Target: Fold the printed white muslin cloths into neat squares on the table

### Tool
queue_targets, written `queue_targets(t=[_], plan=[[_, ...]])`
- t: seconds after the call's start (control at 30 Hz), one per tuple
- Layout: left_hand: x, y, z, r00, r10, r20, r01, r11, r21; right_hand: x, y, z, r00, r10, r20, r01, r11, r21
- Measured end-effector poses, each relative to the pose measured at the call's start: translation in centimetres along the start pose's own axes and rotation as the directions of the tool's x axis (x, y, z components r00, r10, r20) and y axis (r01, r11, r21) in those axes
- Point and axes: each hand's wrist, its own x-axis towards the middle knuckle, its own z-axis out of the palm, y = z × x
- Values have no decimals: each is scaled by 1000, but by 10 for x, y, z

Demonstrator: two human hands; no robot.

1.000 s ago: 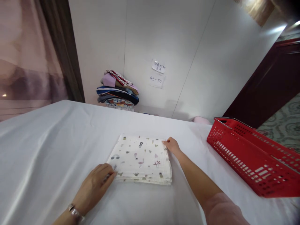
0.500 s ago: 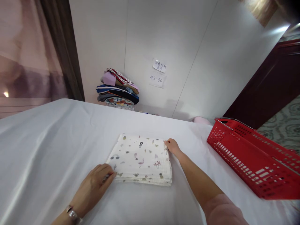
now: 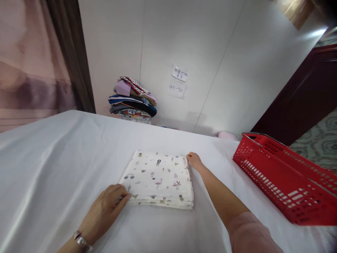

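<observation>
Resting on a white sheet (image 3: 65, 158) that covers the table, the folded cloth (image 3: 159, 179) lies flat between my 2 hands, near the middle of the surface. It is a soft, crinkly white gauze folded into a near-square pad of several layers, printed with small scattered motifs: a pink flamingo, little cacti and palms. My left hand (image 3: 105, 211) sits at its near left corner, fingers curled with the tips against the edge; whether they pinch the layers or only touch them, I cannot tell. A metal band (image 3: 82, 240) circles that wrist. My right hand (image 3: 194, 161) reaches to the far right corner, fingers close together and touching the edge; a real grip is not clear there either. A pale pink sleeve (image 3: 250, 235) covers that upper arm.

To the right stands a red plastic basket (image 3: 279, 175) with slotted walls and a metal handle. Against the back wall sits a stack of folded clothes (image 3: 133, 102) in purple, navy and patterned fabrics. 2 paper notes are stuck on the wall: the upper note (image 3: 179, 74) bears handwriting too small to read, the lower note (image 3: 176, 89) reads "45-50".
</observation>
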Motion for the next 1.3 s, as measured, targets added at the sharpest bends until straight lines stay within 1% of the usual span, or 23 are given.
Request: queue_targets(t=[0.17, 0.3, 0.47, 0.57, 0.67, 0.8, 1.0, 1.17, 1.3], plan=[[1, -1, 0, 1000, 1, -6, -1, 1000, 14, 12, -3, -1, 996, 39, 86, -37, 999, -21], [1, -1, 0, 1000, 4, -1, -4, 1000, 9, 18, -6, -1, 988, 94, 126, -96, 995, 16], [2, 0, 0, 1000, 2, -4, -2, 1000, 2, 15, -6, -1, 979, 162, 127, -181, 971, 157], [2, 1, -2, 1000, 11, -10, -11, 1000, -16, 11, 0, 2, 973, 194, 121, -220, 942, 253], [2, 3, -3, 1000, 2, 3, -2, 1000, -30, 10, 7, 6, 966, 217, 139, -250, 918, 309], [2, 4, -4, 1000, -13, -2, 13, 1000, -27, 10, 11, 9, 968, 214, 132, -248, 904, 349], [3, 5, -4, 1000, -8, -13, 8, 999, -33, 5, 10, 5, 975, 177, 137, -216, 907, 362], [3, 4, -3, 1000, 2, -24, -3, 1000, -31, -8, 6, -1, 974, 128, 185, -192, 902, 387], [3, 2, -2, 1000, 8, -26, -9, 1000, -29, -24, 6, -4, 964, 102, 245, -200, 887, 416]])
